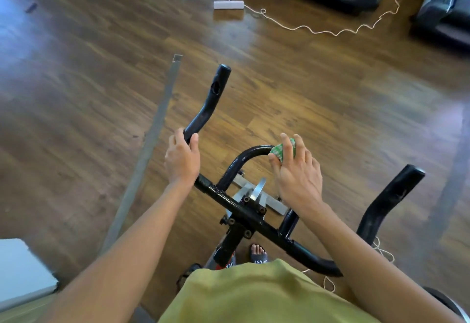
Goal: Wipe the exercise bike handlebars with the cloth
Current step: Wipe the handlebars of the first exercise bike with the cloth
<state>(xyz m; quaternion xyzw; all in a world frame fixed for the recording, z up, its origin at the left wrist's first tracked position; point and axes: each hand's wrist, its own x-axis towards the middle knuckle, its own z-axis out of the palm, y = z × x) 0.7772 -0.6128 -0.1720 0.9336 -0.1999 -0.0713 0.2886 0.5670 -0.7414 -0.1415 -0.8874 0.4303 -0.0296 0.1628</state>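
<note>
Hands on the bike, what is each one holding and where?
Left hand grips the left handlebar horn at its lower bend. Right hand presses a bunched green cloth onto the center loop bar.

left hand [181,160] on left handlebar horn [208,104] | right hand [296,170] presses cloth [279,151] on centre loop [244,160]

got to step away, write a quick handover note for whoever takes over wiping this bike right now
Left hand: gripping the left handlebar horn near its base, steadying it, no cloth.
Right hand: pressing the green cloth onto the top of the centre loop bar.
Done: cannot tell from this view which sections are already wiped.
Left: to be safe, finish the loop, then do the crossbar, the left horn and the right handlebar horn, which is untouched by either hand now.
</note>
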